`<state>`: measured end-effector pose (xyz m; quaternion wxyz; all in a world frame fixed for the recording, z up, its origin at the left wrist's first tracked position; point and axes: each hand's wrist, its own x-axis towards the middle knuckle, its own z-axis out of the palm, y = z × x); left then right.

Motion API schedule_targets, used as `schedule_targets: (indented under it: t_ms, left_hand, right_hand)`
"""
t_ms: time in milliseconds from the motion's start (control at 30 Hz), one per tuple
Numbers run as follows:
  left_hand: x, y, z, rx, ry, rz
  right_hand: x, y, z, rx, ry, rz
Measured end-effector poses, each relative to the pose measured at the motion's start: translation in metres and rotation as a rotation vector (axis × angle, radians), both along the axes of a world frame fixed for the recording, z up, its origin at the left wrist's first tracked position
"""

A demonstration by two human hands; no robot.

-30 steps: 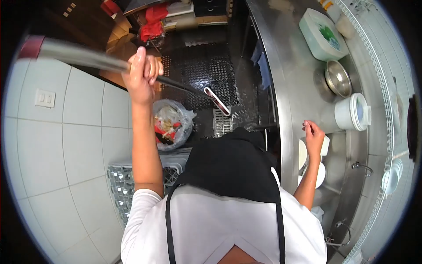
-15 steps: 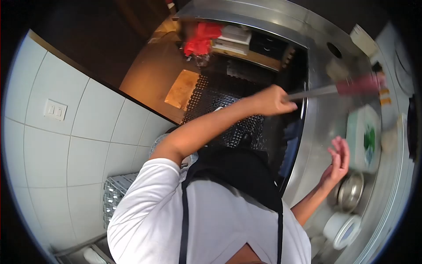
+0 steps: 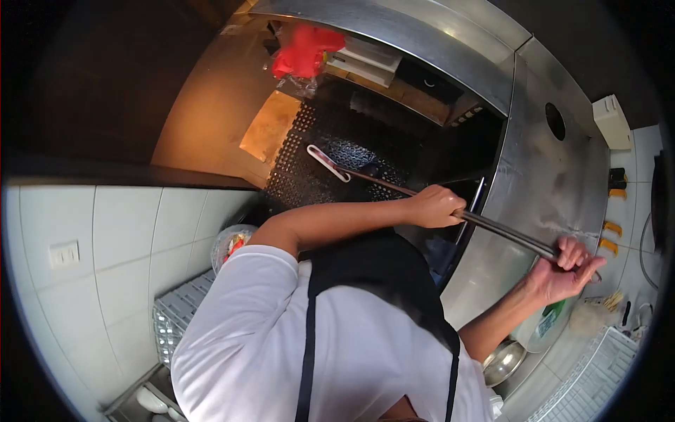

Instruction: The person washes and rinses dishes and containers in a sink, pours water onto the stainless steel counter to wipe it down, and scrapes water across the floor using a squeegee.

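Note:
A long metal pole [image 3: 499,230] slants across the view, with my left hand [image 3: 436,206] wrapped round its middle. Near the pole's upper end, my right hand [image 3: 564,270] has its fingers curled over it, partly hiding the shaft. The pole's lower end joins a flat head with a white rim [image 3: 328,163], resting on the black perforated mat [image 3: 351,156]. Below my right hand is a pale tub [image 3: 538,330] with something green in it, beside a steel bowl [image 3: 504,362].
A steel counter [image 3: 527,169] with a round hole runs along the right. Red bags [image 3: 302,53] hang by a low shelf at the top. At left are a lined bin [image 3: 228,246], grey crates [image 3: 184,306] and a tiled wall [image 3: 126,218]. A wire rack [image 3: 594,369] is at lower right.
The pole has swung from the left over to the right. My right hand, empty before, has come up to its end. The view has turned, showing more of the far counter.

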<state>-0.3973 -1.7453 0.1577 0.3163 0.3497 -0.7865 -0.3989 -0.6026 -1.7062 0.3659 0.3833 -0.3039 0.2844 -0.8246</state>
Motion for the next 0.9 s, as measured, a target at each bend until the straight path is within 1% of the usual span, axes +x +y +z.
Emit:
schedule_targets:
  t_ms: [33,100,167,267,300,400,467,533,600,667,733,800,833,867,900]
  left_hand:
    - [-0.002,-0.013,-0.025,0.016,-0.042,-0.040]
    - [-0.012,-0.039,-0.061,0.026,-0.090,-0.129]
    - [-0.021,-0.065,-0.075,0.067,-0.092,-0.238]
    - [-0.024,-0.101,-0.088,0.133,-0.148,-0.343]
    - [-0.019,-0.116,-0.091,0.151,-0.181,-0.368]
    - [0.000,-0.157,-0.112,0.166,-0.298,-0.409]
    - [0.018,-0.182,-0.156,0.175,-0.297,-0.414]
    - [0.045,-0.211,-0.200,0.174,-0.398,-0.453]
    - [0.073,-0.241,-0.236,0.187,-0.615,-0.444]
    - [0.101,-0.268,-0.268,0.242,-0.779,-0.390]
    - [0.110,-0.296,-0.284,0.195,-0.987,-0.394]
    - [0.112,-0.315,-0.324,0.119,-1.119,-0.404]
    - [0.105,-0.323,-0.327,0.071,-1.175,-0.402]
    - [0.096,-0.325,-0.330,0.078,-1.055,-0.430]
    - [0.074,-0.324,-0.315,0.088,-0.931,-0.455]
  right_hand:
    - [-0.014,-0.007,-0.003,0.054,-0.044,-0.065]
    - [-0.026,-0.018,-0.013,0.101,-0.019,-0.123]
    - [-0.035,-0.026,-0.021,0.172,-0.022,-0.177]
    - [-0.031,-0.040,-0.028,0.239,-0.044,-0.125]
    - [-0.029,-0.046,-0.035,0.241,-0.008,-0.110]
    - [-0.025,-0.066,-0.077,0.323,-0.075,-0.186]
    - [0.005,-0.089,-0.112,0.442,0.004,-0.298]
    - [0.017,-0.096,-0.168,0.476,-0.185,-0.183]
    - [0.060,-0.122,-0.202,0.624,-0.182,-0.163]
    - [0.085,-0.130,-0.255,0.652,-0.328,-0.160]
    - [0.107,-0.151,-0.283,0.712,-0.398,-0.216]
    - [0.116,-0.154,-0.312,0.640,-0.431,-0.255]
    - [0.120,-0.162,-0.301,0.701,-0.460,-0.327]
    - [0.116,-0.161,-0.291,0.693,-0.428,-0.400]
    - [0.112,-0.157,-0.280,0.683,-0.391,-0.471]
